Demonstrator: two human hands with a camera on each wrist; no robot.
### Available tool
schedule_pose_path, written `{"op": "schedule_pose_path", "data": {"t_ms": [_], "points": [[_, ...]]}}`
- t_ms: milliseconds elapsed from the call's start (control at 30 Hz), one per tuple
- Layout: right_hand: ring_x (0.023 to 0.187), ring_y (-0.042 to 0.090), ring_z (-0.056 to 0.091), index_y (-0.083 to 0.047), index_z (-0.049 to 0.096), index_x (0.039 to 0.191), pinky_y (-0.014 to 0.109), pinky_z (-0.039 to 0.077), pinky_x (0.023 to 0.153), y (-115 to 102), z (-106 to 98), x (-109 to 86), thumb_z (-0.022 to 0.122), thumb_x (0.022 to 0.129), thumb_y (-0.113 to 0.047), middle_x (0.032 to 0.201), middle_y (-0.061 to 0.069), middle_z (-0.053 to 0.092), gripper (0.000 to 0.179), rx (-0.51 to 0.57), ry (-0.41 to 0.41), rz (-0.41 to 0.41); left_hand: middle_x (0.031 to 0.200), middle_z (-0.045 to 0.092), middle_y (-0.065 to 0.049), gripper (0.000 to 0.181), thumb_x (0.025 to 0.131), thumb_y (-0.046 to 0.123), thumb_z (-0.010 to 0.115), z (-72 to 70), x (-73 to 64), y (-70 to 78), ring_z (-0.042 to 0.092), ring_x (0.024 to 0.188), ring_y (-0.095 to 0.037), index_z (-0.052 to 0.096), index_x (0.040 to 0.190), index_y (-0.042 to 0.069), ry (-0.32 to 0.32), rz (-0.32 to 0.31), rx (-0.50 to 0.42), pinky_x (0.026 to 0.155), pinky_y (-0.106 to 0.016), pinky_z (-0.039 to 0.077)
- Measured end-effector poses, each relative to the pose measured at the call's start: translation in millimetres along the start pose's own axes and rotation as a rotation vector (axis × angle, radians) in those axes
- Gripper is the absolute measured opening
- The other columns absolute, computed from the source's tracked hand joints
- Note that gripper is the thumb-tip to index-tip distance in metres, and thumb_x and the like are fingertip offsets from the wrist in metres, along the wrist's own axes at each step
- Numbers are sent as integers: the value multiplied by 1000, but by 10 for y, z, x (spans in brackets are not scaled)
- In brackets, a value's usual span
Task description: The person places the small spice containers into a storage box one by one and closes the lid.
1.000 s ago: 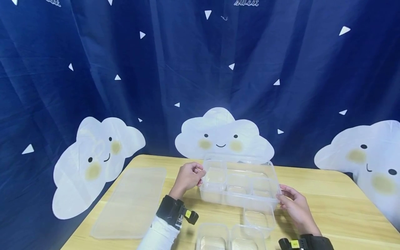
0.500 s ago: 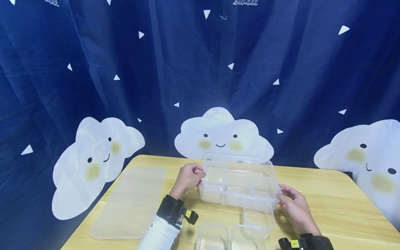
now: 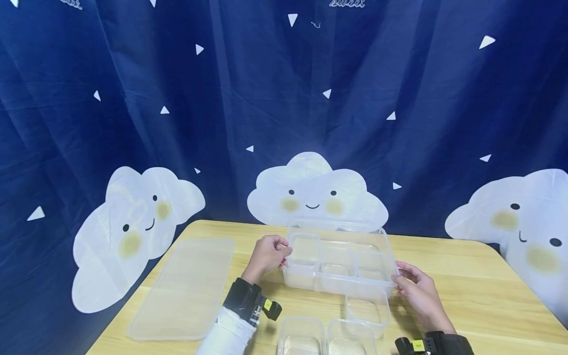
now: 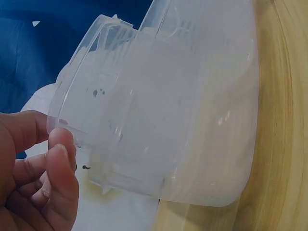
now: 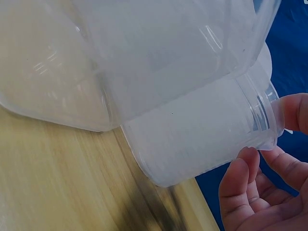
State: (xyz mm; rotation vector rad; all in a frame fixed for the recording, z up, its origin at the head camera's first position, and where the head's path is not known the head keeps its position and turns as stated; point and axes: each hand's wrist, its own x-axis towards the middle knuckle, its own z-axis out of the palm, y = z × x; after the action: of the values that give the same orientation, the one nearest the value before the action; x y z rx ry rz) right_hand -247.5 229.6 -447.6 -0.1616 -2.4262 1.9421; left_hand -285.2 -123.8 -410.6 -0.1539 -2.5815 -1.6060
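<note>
A large clear plastic box [image 3: 310,282] stands mid-table with several small clear containers inside, including one at its left [image 3: 306,249]. My left hand [image 3: 270,254] pinches the box's left rim; thumb and fingertips show at the lip in the left wrist view. On the opposite side my right hand [image 3: 419,291] grips the right front corner, thumb on the near side. The right wrist view shows those fingers [image 5: 236,178] beneath and around the lip. Another small container [image 3: 367,308] sits just in front of the box, partly overlapped by it.
Two more small containers [image 3: 301,340] sit side by side at the table's near edge. A flat translucent lid [image 3: 182,291] lies on the left of the wooden table [image 3: 483,296]. A blue curtain [image 3: 275,74] with clouds hangs behind.
The small container at the left inside the box has dropped a little lower. Both hands keep their hold on the box's sides; the head view has shifted slightly.
</note>
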Motion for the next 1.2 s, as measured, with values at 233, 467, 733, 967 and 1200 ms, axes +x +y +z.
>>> {"op": "schedule_pose_path", "data": {"t_ms": [233,467,733,967,1200], "points": [[77,9,54,8,37,141,24,52,63,17,-1,1,58,94,-6,122,20,49,53,-1,-1,-12,63,60,-4,10,87,7,67,17,-3,-14,58,48,-12,65,93,0,-2,-20,10,53,-44,57],[76,9,54,9,37,141,23,52,63,21,1,-4,58,94,-6,121,20,49,53,1,0,-17,70,64,-12,12,87,8,68,38,0,-59,59,50,-13,66,94,-1,-23,-6,26,49,-37,56],[77,9,54,7,38,141,22,52,64,4,-5,-3,57,94,-7,123,20,47,53,-1,-4,-7,67,59,1,11,84,13,71,63,21,-102,58,56,-12,69,88,4,16,22,145,53,-26,47],[76,8,53,7,39,141,23,52,63,15,-11,3,58,94,-6,119,18,50,52,2,1,-22,69,60,2,8,82,12,71,79,43,-101,55,65,-13,70,85,4,40,88,237,62,-29,48],[77,9,53,6,37,142,23,52,64,5,-9,2,57,95,-7,126,21,46,53,-3,-5,4,70,63,1,9,82,10,69,94,38,-92,57,63,-11,70,87,3,37,122,285,58,-27,49]]}}
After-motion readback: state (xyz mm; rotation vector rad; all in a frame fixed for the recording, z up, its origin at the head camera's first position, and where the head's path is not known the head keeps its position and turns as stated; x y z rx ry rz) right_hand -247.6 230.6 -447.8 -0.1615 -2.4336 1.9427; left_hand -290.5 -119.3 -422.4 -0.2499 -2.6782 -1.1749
